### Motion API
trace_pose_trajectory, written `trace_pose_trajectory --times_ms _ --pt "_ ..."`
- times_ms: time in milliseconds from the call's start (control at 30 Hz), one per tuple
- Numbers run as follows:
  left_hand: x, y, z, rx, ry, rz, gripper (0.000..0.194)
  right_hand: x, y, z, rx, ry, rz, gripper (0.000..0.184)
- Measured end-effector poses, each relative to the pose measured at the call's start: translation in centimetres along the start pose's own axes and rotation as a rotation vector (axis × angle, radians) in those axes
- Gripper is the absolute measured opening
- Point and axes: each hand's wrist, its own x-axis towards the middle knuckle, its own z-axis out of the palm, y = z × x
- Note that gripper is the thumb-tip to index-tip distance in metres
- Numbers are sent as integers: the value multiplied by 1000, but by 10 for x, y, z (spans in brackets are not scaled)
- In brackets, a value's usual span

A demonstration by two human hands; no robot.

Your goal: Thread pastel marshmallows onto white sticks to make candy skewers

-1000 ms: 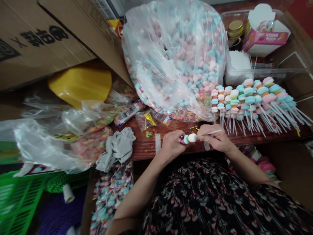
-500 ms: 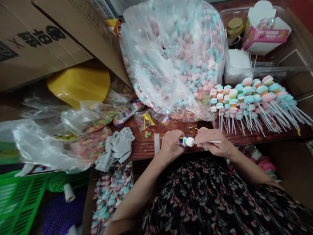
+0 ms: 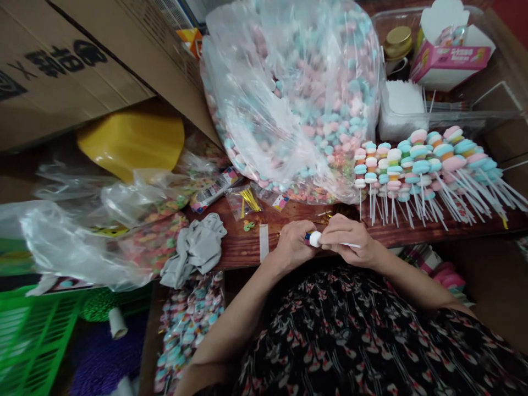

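Observation:
Between my left hand (image 3: 292, 246) and my right hand (image 3: 346, 240) is a white plastic stick (image 3: 350, 244) threaded with a white candy disc (image 3: 315, 238) and a few coloured discs. My left fingers wrap the coloured end, which they mostly hide. My right fingers pinch the stick and touch the white disc. Both hands are above the front edge of a reddish wooden table (image 3: 243, 250). Farther along the table, finished pastel candy skewers (image 3: 421, 165) lie fanned out, with their sticks pointing toward me.
A large clear bag of pink and blue candies (image 3: 297, 104) fills the table's back. A small bag of gold twist ties (image 3: 246, 201) and a crumpled grey cloth (image 3: 194, 253) lie to the left. Cardboard boxes (image 3: 61, 60) rise at far left, and a green crate (image 3: 33, 341) sits below.
My hands have come closer together. The white disc now sits against my left fingers, and my right hand has closed further around the stick.

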Motion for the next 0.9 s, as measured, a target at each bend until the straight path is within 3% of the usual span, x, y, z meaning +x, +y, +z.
trace_pose_trajectory --times_ms 133,267,300,433,533,600,667,700,833,900 --pt "2 2 -3 -14 -97 -67 21 -6 6 8 99 113 149 10" --pt "7 0 -24 -67 -242 -105 77 -9 12 1 243 164 247 9" --pt "9 0 -30 -82 -290 -122 79 -9 13 -3 256 150 230 8" --pt "20 0 -44 -336 -662 -175 42 4 13 -18 261 -13 119 7" --pt "25 6 -42 -631 -914 -190 37 19 7 -30 256 -158 32 9" --pt "26 10 -37 -730 -995 -195 35 28 1 -38 242 -242 -25 10" --pt "26 14 -31 -744 -945 -225 31 33 -4 -43 186 -257 -36 11" --pt "25 15 -28 -727 -847 -249 32 33 -6 -44 141 -229 -16 11" --pt "21 17 -15 -583 -274 -320 32 22 -7 -33 -16 20 145 10" --pt "18 16 -7 -513 -107 -308 28 15 -8 -21 -38 130 224 11"
